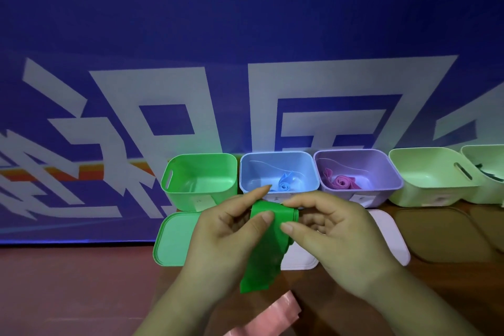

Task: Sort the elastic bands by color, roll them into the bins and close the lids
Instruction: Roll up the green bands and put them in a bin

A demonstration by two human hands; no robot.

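Note:
A green elastic band (pixel 263 251) is partly rolled at its top end, its loose tail hanging down over the table. My left hand (pixel 226 237) pinches the roll from the left and my right hand (pixel 330 229) pinches it from the right. Behind them stands an open green bin (pixel 174 177) holding no band, an open blue bin (pixel 251 169) with a rolled blue band (pixel 285 183), and an open purple bin (pixel 381 163) with a rolled pink band (pixel 342 181). A loose pink band (pixel 278 314) lies on the table near me.
A green lid (pixel 174 240) lies in front of the green bin, and white lids (pixel 392 232) show under my hands. Two pale green bins (pixel 425 172) stand at the right, with brown lids (pixel 441 234) before them. A blue banner hangs behind the brown table.

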